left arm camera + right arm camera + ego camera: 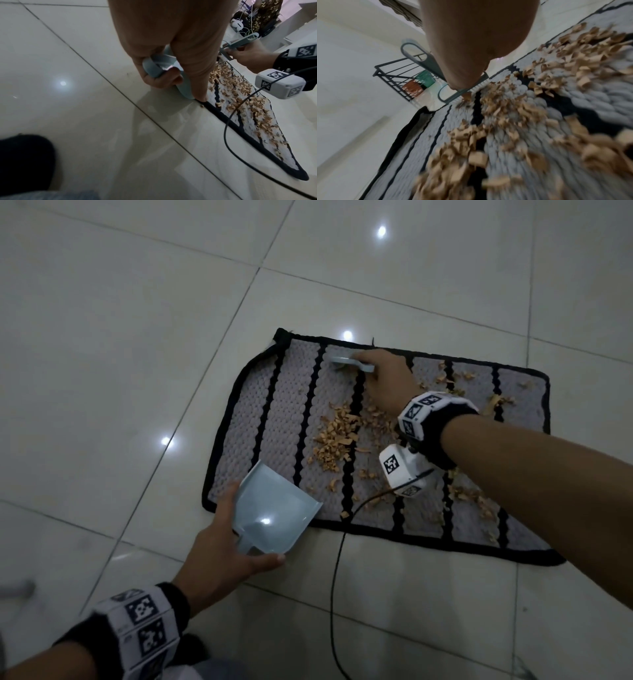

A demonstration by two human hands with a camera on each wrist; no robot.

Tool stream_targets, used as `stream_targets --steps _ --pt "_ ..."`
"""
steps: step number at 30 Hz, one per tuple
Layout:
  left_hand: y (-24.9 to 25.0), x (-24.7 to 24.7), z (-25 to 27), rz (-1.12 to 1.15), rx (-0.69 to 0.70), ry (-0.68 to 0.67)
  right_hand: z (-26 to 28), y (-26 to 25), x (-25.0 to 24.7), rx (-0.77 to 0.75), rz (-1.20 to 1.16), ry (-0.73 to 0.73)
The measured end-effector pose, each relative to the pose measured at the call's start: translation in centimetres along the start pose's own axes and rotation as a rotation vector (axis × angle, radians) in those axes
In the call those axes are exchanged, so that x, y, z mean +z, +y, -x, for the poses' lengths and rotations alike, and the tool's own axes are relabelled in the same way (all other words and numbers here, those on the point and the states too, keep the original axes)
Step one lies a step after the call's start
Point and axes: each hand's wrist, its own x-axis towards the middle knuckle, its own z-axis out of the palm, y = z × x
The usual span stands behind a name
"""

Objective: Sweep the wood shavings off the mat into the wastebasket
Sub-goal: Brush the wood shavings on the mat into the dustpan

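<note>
A grey mat [267,419] with black stripes lies on the tiled floor. Tan wood shavings [337,436] are scattered over its middle and right part. My right hand [383,378] grips a pale blue hand brush [346,361] near the mat's far edge; in the right wrist view the brush [465,92] has its white bristles down on the mat beside shavings [505,111]. My left hand [222,546] grips the handle of a pale blue dustpan [274,508], whose mouth rests on the mat's near left corner. The left wrist view shows the dustpan handle [154,67] in my curled fingers.
A black cable [337,570] runs from the right wrist camera box [404,470] across the mat's near edge and over the floor towards me. A black rack with green and orange items [418,82] stands beyond the mat. Glossy tiles [120,337] surround the mat.
</note>
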Motion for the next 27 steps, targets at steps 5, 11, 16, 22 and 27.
stream_targets --steps 5,11,16,22,27 --pt "-0.1 -0.1 0.2 -0.019 -0.018 -0.069 4.7 -0.8 1.2 -0.099 -0.025 -0.04" --pt "0.5 0.3 -1.3 -0.054 0.036 -0.091 8.8 -2.4 1.3 -0.193 -0.015 -0.092" --pt "1.2 0.8 -2.5 -0.081 0.076 -0.094 7.3 -3.2 0.0 -0.133 -0.076 0.027" --pt "2.0 0.8 -3.4 -0.112 0.114 -0.105 5.3 -1.8 0.4 0.017 0.054 0.003" --pt "2.5 0.9 -4.1 -0.138 0.123 -0.106 7.4 -2.6 1.4 -0.051 0.044 -0.048"
